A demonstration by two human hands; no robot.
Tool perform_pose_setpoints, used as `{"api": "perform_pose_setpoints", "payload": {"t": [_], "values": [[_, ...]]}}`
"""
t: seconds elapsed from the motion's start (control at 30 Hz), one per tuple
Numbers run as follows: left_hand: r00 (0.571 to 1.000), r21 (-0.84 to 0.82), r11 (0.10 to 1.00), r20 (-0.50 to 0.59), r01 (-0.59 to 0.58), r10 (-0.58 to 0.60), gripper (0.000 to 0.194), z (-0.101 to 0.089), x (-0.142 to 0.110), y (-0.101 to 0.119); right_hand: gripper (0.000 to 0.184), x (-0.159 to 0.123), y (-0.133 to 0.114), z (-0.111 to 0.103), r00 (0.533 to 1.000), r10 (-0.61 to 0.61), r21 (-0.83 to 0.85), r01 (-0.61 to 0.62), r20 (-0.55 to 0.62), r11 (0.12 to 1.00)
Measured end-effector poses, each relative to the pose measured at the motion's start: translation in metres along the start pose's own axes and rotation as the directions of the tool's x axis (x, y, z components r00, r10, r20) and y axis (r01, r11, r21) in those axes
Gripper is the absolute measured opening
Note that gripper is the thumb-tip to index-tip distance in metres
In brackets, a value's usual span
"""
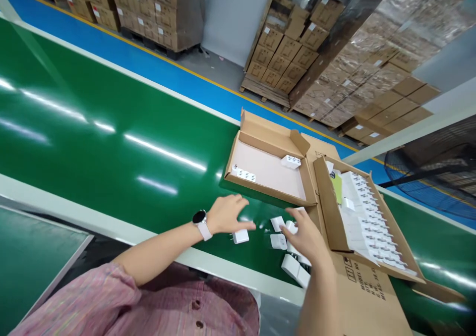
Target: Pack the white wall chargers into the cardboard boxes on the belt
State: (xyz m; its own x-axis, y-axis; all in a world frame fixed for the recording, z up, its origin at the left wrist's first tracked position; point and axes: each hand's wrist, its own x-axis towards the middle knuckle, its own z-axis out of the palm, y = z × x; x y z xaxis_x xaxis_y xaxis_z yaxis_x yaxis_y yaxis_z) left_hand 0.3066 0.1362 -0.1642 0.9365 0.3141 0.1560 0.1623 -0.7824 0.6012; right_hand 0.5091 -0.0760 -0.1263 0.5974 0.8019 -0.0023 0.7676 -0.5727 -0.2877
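My left hand (227, 214), with a watch on its wrist, hovers over the green belt, fingers and thumb spread and nothing between them. Just below it lies a white plug charger (241, 236) with its prongs to the left. My right hand (307, 234) reaches over a loose group of white chargers (278, 242), thumb and fingers apart; it partly covers some, and I cannot tell whether it touches them. Beyond both hands stands an open shallow cardboard box (271, 196). White chargers sit in its near left corner (243, 174) and at its far right (291, 162).
At the right, a second cardboard box (336, 222) holds rows of white chargers (379, 222) and a yellow-green piece. Under it is a larger carton (366, 296). A black fan (435, 162) stands far right. Stacked cartons (282, 53) line the floor behind the green belt (111, 128).
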Motion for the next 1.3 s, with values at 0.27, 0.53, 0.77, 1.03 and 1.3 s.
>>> {"api": "perform_pose_setpoints", "payload": {"t": [0.27,0.53,0.77,1.03,1.3], "values": [[0.942,0.095,0.994,0.334,-0.062,0.026,0.042,0.003,-0.018,0.029,0.039,-0.074,-0.011,0.041,0.997,-0.007,0.164,-0.004,0.072,0.987],[0.935,-0.074,0.996,0.347,-0.047,0.069,0.069,0.005,-0.007,0.005,0.058,-0.034,-0.056,0.06,0.994,-0.096,0.304,0.108,-0.053,0.947],[0.938,-0.151,0.983,0.313,-0.104,0.147,0.054,0.025,-0.001,0.014,0.045,-0.039,0.006,0.052,0.988,0.097,-0.086,-0.107,-0.117,0.991],[0.936,-0.156,0.984,0.327,-0.086,0.134,0.048,0.017,-0.006,0.011,0.059,-0.074,-0.041,0.047,0.994,-0.079,0.421,0.039,0.076,0.906],[0.926,-0.103,0.989,0.353,-0.103,0.133,0.081,0.008,-0.004,0.004,0.046,-0.122,-0.002,0.042,0.928,0.349,-0.353,-0.372,-0.129,0.859]]}}
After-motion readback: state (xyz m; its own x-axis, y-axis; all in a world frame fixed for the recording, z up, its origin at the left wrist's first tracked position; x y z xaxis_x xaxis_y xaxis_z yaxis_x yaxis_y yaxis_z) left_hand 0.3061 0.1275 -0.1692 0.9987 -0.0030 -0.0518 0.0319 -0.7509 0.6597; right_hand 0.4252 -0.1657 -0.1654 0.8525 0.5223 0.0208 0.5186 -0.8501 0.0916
